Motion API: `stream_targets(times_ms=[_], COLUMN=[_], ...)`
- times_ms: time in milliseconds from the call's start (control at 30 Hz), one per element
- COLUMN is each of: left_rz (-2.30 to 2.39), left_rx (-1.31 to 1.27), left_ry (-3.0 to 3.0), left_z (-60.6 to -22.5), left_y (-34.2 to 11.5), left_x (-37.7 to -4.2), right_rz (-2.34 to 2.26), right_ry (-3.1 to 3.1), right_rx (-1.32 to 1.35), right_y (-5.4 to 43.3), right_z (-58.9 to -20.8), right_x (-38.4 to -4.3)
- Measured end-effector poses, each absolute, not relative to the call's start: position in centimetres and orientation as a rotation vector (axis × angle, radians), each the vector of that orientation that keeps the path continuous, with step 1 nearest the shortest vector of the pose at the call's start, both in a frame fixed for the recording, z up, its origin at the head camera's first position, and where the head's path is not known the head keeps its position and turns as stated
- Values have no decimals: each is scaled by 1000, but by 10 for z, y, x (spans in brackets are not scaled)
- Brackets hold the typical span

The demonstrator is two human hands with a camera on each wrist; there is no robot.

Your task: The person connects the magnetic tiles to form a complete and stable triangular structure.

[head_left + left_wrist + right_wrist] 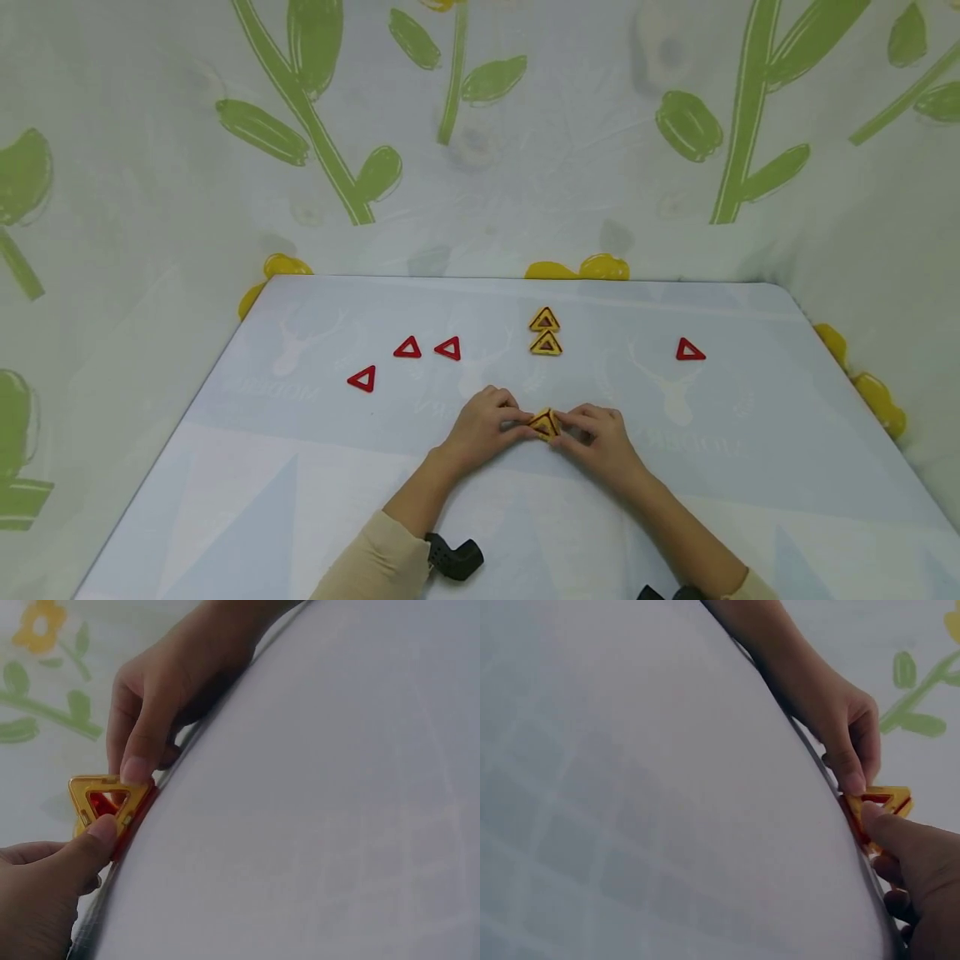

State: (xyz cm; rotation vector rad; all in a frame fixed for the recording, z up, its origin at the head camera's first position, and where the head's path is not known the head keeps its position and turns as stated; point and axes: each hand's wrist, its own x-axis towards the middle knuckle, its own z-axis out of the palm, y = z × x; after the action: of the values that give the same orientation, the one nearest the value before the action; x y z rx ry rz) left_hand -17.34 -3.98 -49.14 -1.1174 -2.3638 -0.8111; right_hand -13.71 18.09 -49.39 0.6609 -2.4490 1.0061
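Both hands meet over a small pyramid of triangular magnetic tiles (pixel 544 424), with yellow faces and a red tile at its underside. The left hand (pixel 487 423) pinches it from the left, its thumb (pixel 103 827) across a yellow face in the left wrist view. From the right, the right hand (pixel 603 442) pinches the same piece, with its thumb (pixel 874 816) on a face in the right wrist view. Beyond the hands, two yellow triangular pieces with dark centres, a rear one (pixel 544 319) and a front one (pixel 546 343), stand one behind the other.
Left of the yellow pieces lie three red triangular tiles: one nearest the hands (pixel 363 379), one behind it (pixel 408 347) and one further right (pixel 448 348). Another red tile (pixel 690 350) lies far right. The pale table (pixel 300 517) meets a plant-patterned wall covering (pixel 525 200) behind.
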Motion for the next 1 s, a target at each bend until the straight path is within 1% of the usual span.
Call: stream_targets(times_ms=[267,500,700,1000], left_rz=[-747,-734,-766,-790], left_rx=[-1048,-959,-900,-846], left_ry=[-2477,-2512,-2564,-2673], left_z=[-492,-487,-486,-485], left_y=[-37,-32,-28,-23], left_x=[-174,-174,-182,-198], right_rz=[842,823,858,890], right_ry=[-2436,-2543,-2623,-2615], right_rx=[710,628,578,641], right_y=[181,180,179,182], right_z=[-494,-487,-478,-475], right_x=[-144,-149,-159,-178])
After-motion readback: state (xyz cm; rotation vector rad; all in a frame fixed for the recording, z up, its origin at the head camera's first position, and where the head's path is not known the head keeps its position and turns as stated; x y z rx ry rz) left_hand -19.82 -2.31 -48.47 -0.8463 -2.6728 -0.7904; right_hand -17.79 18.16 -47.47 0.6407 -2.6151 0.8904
